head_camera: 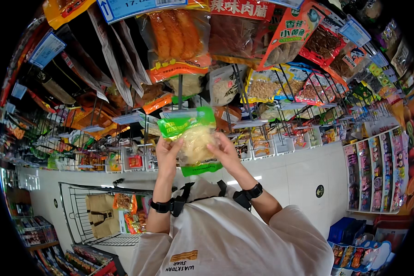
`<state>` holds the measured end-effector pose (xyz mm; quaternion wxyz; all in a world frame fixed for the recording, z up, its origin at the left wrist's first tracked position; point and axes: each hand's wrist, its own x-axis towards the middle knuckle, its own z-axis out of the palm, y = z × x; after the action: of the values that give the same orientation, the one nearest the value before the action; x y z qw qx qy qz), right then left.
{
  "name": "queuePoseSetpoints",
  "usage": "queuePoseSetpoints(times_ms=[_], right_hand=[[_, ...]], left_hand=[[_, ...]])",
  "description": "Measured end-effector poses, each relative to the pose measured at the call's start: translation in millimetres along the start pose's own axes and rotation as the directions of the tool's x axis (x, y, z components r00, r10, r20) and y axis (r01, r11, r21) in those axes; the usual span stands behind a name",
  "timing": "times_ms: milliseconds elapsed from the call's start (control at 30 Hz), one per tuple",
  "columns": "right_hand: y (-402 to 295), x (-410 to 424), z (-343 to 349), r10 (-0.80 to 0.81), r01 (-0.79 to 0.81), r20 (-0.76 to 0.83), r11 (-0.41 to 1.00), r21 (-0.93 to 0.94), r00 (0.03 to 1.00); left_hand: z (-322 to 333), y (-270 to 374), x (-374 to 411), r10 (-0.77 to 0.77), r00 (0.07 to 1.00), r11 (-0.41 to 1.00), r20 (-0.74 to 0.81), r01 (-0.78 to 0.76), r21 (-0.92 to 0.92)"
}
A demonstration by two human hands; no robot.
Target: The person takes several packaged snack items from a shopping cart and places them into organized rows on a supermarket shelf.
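A green and clear plastic food packet (197, 145) with pale contents is held up before my chest, in front of the hooks of a snack display. My left hand (167, 151) grips one side edge of it, thumb across the front. On the opposite side my right hand (224, 150) pinches the packet, its thumb on the clear part. Just beyond the packet, a white pouch (224, 86) and a bag of orange-brown sausage-like food (177, 38) hang on the display.
Metal display hooks (242, 91) with price tags jut toward me. A wire shopping cart (77, 210) holding a brown paper bag (101, 215) and snack packets stands beside me. A tiered rack (374, 172) of small goods is across the tiled floor (296, 179), with blue bins (346, 229) nearby.
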<state>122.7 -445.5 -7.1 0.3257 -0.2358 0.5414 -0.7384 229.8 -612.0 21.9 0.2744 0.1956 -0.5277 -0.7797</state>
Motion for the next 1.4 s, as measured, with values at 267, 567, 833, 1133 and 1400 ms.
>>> queuePoseSetpoints(times_ms=[267,567,833,1133,1400], right_hand=[[8,21,16,-0.047,0.049,-0.071,0.998,0.026,0.996],[8,22,31,0.039,-0.028,-0.152,0.997,0.074,0.988],[8,22,37,0.036,-0.02,-0.155,0.995,0.099,0.987],[4,47,44,0.046,-0.009,-0.216,0.986,0.169,0.975],[12,109,29,0.038,0.017,-0.366,0.989,0.147,0.93]], left_hand=[[-18,19,31,0.024,0.991,0.998,0.13,-0.032,0.057],[-31,20,44,-0.027,0.988,0.987,0.154,0.002,0.159],[-41,13,46,0.02,0.98,0.995,0.2,-0.038,0.088],[-49,-1,49,-0.119,0.96,0.993,0.255,0.114,0.033],[-54,-19,78,-0.065,0.989,0.972,0.133,0.033,0.231]])
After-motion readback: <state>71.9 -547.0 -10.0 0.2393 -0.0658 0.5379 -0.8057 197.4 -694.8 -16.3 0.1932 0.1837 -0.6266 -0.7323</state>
